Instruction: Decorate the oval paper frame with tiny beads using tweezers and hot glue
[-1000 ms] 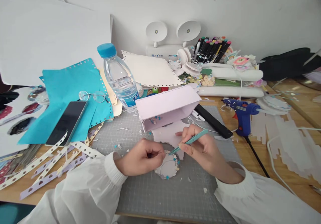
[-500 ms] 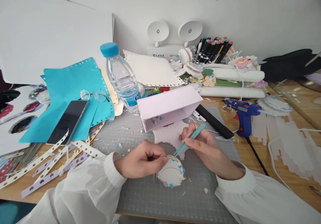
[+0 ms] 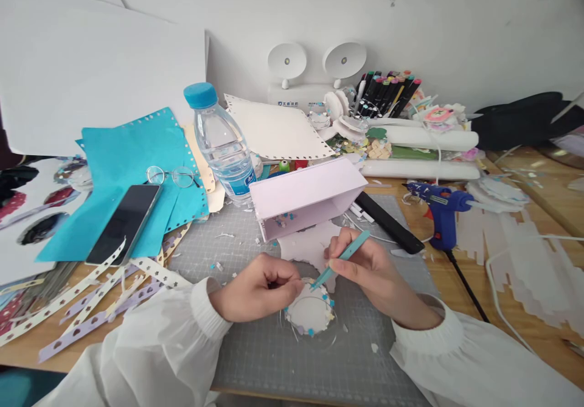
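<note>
A round white paper disc (image 3: 309, 314), edged with small blue and pale bits and thin strands, is low over the grey cutting mat (image 3: 255, 358). At its upper left rim my left hand (image 3: 260, 288) is closed in a pinch; what lies between the fingertips is too small to make out. My right hand (image 3: 371, 276) grips teal tweezers (image 3: 344, 260), whose tips reach down to the disc's upper edge beside the left fingertips. Behind both hands lies a cut white paper sheet (image 3: 301, 246), and beyond it an open pale lilac box (image 3: 305, 197) rests on its side.
Left of the box stands a water bottle (image 3: 223, 145). A phone (image 3: 123, 224) and glasses (image 3: 182, 177) lie on blue paper (image 3: 114, 151), near patterned strips (image 3: 100, 328). To the right are a black bar (image 3: 387, 221) and a blue glue gun (image 3: 440, 209) with its cable.
The tweezers' tips have shifted slightly left and down onto the disc's edge. The disc has moved or tilted a little, and thin strands now show beside it. My left hand is nearly still.
</note>
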A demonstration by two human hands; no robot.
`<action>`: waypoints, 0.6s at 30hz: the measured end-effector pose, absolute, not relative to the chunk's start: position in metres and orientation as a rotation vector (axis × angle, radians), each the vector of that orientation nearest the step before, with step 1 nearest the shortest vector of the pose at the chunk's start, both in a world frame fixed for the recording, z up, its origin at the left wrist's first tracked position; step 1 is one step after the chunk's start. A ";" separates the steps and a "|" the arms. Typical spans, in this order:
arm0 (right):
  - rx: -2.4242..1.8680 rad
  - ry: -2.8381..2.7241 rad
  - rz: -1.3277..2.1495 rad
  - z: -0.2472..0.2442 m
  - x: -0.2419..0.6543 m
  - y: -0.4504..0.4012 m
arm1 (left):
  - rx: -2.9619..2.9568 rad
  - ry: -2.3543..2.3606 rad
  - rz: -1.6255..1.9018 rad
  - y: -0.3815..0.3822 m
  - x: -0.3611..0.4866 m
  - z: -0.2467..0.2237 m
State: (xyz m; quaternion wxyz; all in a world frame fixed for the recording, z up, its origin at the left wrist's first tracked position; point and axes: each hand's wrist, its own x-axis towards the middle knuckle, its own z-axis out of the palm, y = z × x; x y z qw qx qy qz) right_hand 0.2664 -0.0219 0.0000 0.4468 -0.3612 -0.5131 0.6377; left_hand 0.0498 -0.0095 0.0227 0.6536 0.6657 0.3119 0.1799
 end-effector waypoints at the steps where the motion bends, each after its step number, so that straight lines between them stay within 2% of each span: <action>1: -0.904 -1.269 1.578 0.000 0.267 -0.022 | 1.513 0.706 0.408 -0.010 0.050 0.023; 12: -0.994 -1.170 1.554 0.009 0.263 -0.024 | 1.588 0.689 0.432 -0.010 0.049 0.023; 18: -0.949 -0.945 1.794 0.013 0.260 -0.026 | 1.643 0.651 0.423 -0.013 0.048 0.024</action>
